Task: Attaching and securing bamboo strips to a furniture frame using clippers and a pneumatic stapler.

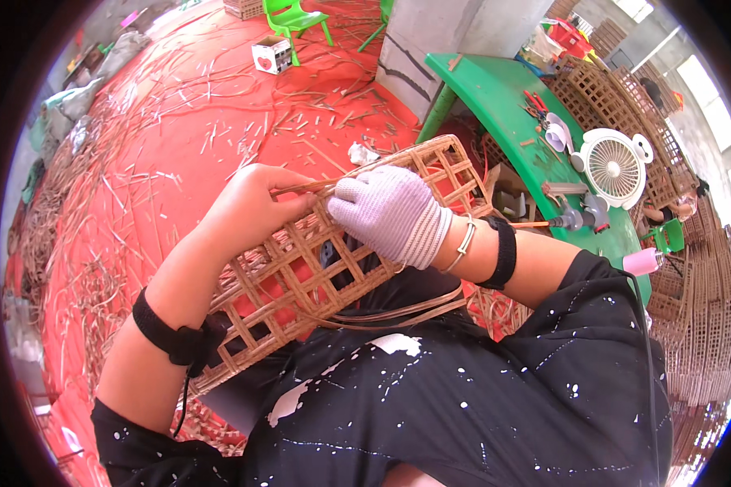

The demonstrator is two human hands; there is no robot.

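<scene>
An openwork wicker panel (314, 264) with a square lattice lies tilted across my lap, its right end higher than its left. My bare left hand (261, 204) is closed at the far rim, thumb and fingers pinching a thin brown cane strip (300, 188) that runs along that edge. Beside it, my right hand (387, 209), in a pale lilac knitted glove, is curled over the same rim with its fingers closed. Its fingertips are partly hidden. A few long loose cane strands (398, 315) trail from the panel's near side over my lap.
Cane scraps litter the red floor (211, 122). At right stands a green table (495, 97) with a white fan (615, 168), red-handled pliers (536, 103) and a power drill (585, 215). Stacked wicker panels (698, 308) rise beyond. A green chair (292, 20) and small box (272, 55) stand ahead.
</scene>
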